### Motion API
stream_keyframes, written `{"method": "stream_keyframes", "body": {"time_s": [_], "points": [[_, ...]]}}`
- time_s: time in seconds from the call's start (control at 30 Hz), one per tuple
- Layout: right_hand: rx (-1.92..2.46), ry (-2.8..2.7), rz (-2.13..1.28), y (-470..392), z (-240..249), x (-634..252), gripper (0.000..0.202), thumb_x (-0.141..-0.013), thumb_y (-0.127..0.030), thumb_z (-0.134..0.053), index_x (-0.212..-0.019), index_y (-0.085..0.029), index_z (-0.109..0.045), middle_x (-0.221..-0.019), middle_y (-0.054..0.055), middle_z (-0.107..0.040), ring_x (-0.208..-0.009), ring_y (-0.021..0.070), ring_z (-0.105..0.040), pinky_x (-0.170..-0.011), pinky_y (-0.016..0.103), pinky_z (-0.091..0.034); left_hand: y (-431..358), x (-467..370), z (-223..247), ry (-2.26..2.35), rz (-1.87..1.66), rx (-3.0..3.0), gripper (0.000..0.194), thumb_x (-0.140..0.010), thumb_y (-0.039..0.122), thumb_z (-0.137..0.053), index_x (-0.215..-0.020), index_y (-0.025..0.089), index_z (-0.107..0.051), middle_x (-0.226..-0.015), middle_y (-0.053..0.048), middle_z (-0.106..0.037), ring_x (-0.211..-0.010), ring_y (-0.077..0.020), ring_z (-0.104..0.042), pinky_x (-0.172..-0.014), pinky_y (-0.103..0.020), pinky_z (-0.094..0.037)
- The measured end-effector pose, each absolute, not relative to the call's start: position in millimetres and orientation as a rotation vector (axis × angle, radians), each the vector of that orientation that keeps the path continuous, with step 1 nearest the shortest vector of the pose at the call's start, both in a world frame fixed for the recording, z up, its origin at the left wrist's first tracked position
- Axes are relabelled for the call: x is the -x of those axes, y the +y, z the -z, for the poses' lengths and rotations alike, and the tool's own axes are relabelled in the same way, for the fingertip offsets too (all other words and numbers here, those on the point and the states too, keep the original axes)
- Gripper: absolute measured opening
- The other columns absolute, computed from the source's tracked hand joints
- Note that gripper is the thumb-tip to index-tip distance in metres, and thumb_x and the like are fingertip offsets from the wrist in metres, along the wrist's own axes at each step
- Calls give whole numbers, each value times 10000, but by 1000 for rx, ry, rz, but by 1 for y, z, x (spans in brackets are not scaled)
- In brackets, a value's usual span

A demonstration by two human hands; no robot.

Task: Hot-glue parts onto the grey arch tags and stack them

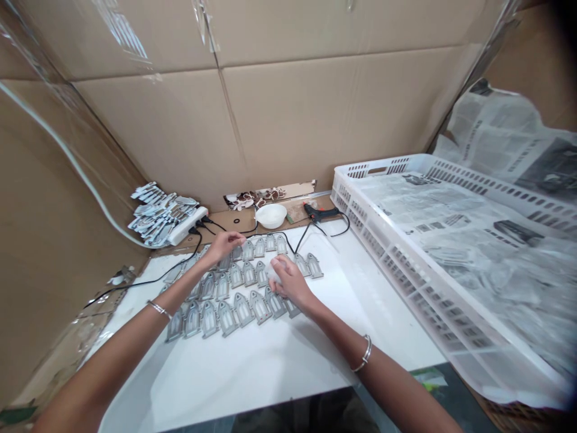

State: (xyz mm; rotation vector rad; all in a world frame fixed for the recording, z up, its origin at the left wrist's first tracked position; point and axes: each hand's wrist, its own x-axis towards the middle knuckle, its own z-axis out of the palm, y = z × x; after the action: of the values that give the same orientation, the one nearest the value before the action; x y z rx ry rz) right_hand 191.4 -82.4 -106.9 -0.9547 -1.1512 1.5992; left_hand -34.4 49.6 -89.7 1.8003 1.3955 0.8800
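L hand [228, 243]: fingertips pressed tog., can't tell if pinching anything. R hand [292, 282] curled round 1 translucent wad [273, 273]. Both over approx. 3 rows grey, pointed-arch pcs [243, 311], white tabletop [216, 376].

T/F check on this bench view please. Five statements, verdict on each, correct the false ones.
1. Grey arched pieces lie in several rows on the white surface. True.
2. The right hand is gripping the glue gun. False: the gun lies at the back near the bowl; the hand holds a pale item, too blurred to identify.
3. Newspaper lies inside the white crate. True.
4. The left hand is inside the crate. False: it is at the back rows of grey arched pieces.
5. Black plugs are in the white power strip. True.
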Motion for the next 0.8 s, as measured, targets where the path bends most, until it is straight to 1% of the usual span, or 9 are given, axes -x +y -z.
{"method": "stream_keyframes", "body": {"time_s": [0.1,0.23,0.37,0.5,0.6,0.73,0.8], "points": [[959,-1140,-1621,-83,104,-192,360,-899,-601,-507,-887,-250,-427,-442,-93,-453,-310,65,-295,-365,181,-155,48,34,96,1376,-848,-1833,421,-604,601,-779,-654,184,-740,-683,-48,-734,-679,-203,-606,-669,-272,-466],[945,-1138,-1641,-85,101,-193,317,-910,-556,-511,-888,-248,-438,-458,-95,-425,-331,70,-330,-375,173,-177,46,37,103,1366,-831,-1874,439,-646,613,-766,-723,180,-759,-694,-45,-731,-681,-198,-605,-673,-269,-465],[959,-1140,-1652,-86,99,-193,259,-934,-503,-473,-893,-250,-436,-454,-90,-427,-334,78,-314,-382,179,-188,47,40,109,1352,-830,-1921,431,-705,602,-736,-772,177,-769,-767,-53,-752,-724,-206,-626,-710,-273,-470],[974,-1146,-1661,-86,100,-193,200,-957,-445,-430,-912,-251,-442,-457,-84,-414,-343,92,-322,-384,180,-182,49,39,112,1333,-816,-1966,410,-733,585,-715,-783,182,-774,-836,-68,-775,-767,-227,-644,-748,-292,-476],[973,-1141,-1670,-86,102,-192,225,-949,-472,-450,-910,-251,-441,-456,-86,-422,-334,83,-309,-378,177,-173,49,38,111,1314,-798,-2006,394,-736,579,-718,-787,193,-781,-885,-78,-782,-819,-248,-649,-807,-317,-476],[968,-1125,-1669,-85,103,-193,306,-914,-550,-500,-900,-251,-436,-446,-93,-446,-320,71,-294,-370,179,-166,47,40,111,1281,-763,-2088,365,-733,559,-741,-844,216,-796,-966,-95,-770,-950,-276,-630,-937,-352,-438],[970,-1112,-1661,-84,102,-193,317,-905,-558,-509,-893,-251,-433,-445,-95,-457,-315,71,-296,-364,183,-172,46,42,113,1280,-733,-2158,368,-746,560,-734,-875,221,-795,-980,-102,-754,-974,-278,-609,-955,-360,-422]]}}
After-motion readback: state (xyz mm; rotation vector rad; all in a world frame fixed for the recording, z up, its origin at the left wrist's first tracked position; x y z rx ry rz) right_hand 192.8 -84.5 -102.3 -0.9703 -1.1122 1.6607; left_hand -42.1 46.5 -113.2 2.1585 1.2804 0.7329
